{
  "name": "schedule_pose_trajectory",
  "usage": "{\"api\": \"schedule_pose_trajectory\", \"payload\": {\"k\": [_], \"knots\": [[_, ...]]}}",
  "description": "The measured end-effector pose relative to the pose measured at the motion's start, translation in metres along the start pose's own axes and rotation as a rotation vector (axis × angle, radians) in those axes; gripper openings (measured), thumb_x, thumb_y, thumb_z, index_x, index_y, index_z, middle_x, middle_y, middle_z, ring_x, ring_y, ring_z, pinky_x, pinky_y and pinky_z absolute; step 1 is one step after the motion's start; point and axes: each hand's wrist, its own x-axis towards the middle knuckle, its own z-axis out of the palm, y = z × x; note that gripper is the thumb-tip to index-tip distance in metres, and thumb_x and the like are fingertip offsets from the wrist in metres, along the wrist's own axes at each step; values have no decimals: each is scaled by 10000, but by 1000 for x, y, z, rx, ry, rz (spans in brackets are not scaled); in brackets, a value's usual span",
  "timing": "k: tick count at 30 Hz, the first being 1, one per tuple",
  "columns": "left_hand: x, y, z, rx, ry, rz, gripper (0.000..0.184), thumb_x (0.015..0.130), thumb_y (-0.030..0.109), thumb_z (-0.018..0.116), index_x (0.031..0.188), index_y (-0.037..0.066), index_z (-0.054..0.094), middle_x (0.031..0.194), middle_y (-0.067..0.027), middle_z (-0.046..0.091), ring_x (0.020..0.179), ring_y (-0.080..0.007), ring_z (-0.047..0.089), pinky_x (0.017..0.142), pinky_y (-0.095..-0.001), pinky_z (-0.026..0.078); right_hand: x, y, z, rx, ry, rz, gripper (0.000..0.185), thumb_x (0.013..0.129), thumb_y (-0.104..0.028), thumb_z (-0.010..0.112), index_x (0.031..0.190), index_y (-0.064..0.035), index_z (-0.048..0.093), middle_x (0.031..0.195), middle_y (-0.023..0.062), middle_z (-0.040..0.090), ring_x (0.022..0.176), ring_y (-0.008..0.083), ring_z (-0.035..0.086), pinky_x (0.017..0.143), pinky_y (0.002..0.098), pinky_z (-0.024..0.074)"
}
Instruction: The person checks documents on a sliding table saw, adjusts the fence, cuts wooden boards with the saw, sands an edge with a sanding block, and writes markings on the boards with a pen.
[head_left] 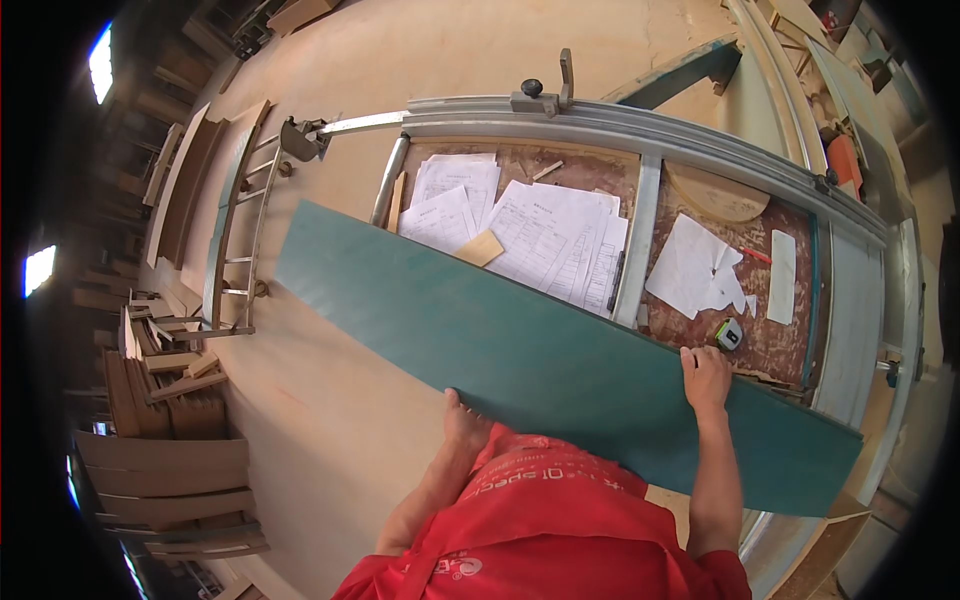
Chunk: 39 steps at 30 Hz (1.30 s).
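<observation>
**Support the green board point(500, 350) evenly**

Your left hand point(465, 420) grasps its near edge, your right hand point(707, 380) its far edge. It slants across the near side of the framed table point(638, 240); keep it clear of the tape measure point(729, 334) there.

One left hand point(467, 420) and one right hand point(707, 378) are counted on one long green board point(540, 345). One tape measure point(730, 333), one red pencil point(757, 256), one white strip point(781, 277), one torn sheet of paper point(690, 265) and one rounded wooden panel point(712, 192) are seen. One pale offcut point(480, 249) and one thin wooden stick point(548, 170) can be added. Several printed sheets point(545, 225) are spread in overlap, so their exact number cannot be told. One black knob point(532, 87) and one red garment point(560, 515) are also counted.
</observation>
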Motion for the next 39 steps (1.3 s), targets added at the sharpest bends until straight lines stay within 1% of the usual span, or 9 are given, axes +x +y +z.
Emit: {"api": "schedule_pose_trajectory", "payload": {"k": [2, 5, 16, 22, 25, 28, 31, 32, 39], "knots": [[2, 1, -4, 58, -18, 23, 748, 1156, 585, 348, 1623, 0, 342, 1664, -204, 386, 1523, -388, 419, 1271, -539, 376, -15, -7, 9, 56, 284, -92, 242, 1000, -291, 738, 986, -50, 758, 1111, 148, 703, 1118, 378, 642, 997, 532, 490], [5, 1, -14, 156, -46, 39, 716, 1158, 541, 408, 1616, -6, 345, 1629, -225, 420, 1492, -418, 457, 1252, -568, 412, -33, -21, 11, 107, 284, -43, 238, 951, -232, 790, 1104, -54, 750, 1255, 125, 645, 1207, 359, 590, 1041, 517, 475], [11, 6, -44, 189, -108, -18, 720, 1114, 610, 476, 1564, 60, 358, 1704, -157, 329, 1591, -351, 337, 1306, -553, 319, -62, -19, 13, 179, 344, 31, 291, 899, -306, 842, 1042, -68, 753, 1043, 85, 651, 1057, 321, 607, 982, 477, 491], [9, 20, -60, 265, -203, -97, 863, 1103, 655, 454, 1659, 38, 223, 1724, -202, 280, 1583, -405, 336, 1295, -575, 300, -82, -28, 10, 194, 269, 128, 254, 908, -294, 835, 1036, -85, 767, 1042, 64, 661, 1053, 300, 607, 974, 462, 492], [10, 42, -65, 503, -205, -190, 871, 1105, 641, 468, 1656, 15, 215, 1679, -239, 361, 1553, -425, 387, 1257, -579, 350, -73, -50, 8, 32, 238, 218, 250, 919, -290, 827, 1062, -94, 771, 1062, 68, 672, 1053, 308, 621, 959, 460, 505], [14, 73, -70, 855, -289, -268, 784, 1103, 626, 492, 1517, -40, 483, 1443, -257, 621, 1349, -381, 612, 1136, -525, 488, -40, -109, 13, 165, 313, 174, 255, 939, -291, 807, 1086, -87, 763, 1023, 81, 687, 990, 326, 662, 895, 486, 533], [20, 114, -71, 1419, -529, -242, 691, 1092, 603, 539, 1206, -53, 724, 1116, -195, 771, 1047, -286, 730, 960, -435, 579, 9, -181, 12, 279, 17, 258, 332, 1000, -354, 720, 1156, -62, 740, 1070, 128, 756, 1013, 365, 734, 872, 503, 576], [19, 118, -68, 1521, -527, -152, 651, 1078, 580, 588, 978, -34, 779, 925, -125, 784, 873, -207, 713, 851, -361, 583, 26, -199, 24, 240, -21, 256, 354, 1010, -368, 700, 1171, -54, 735, 1094, 144, 769, 1032, 369, 745, 874, 500, 585], [-7, 182, -28, 1390, -631, 135, 512, 1096, 487, 620, 1023, -5, 739, 983, -121, 787, 911, -198, 723, 890, -374, 577, 109, -246, 57, 24, -291, 552, 334, 1003, -245, 626, 1226, -14, 718, 1214, 202, 779, 1126, 366, 769, 923, 484, 616]]}}
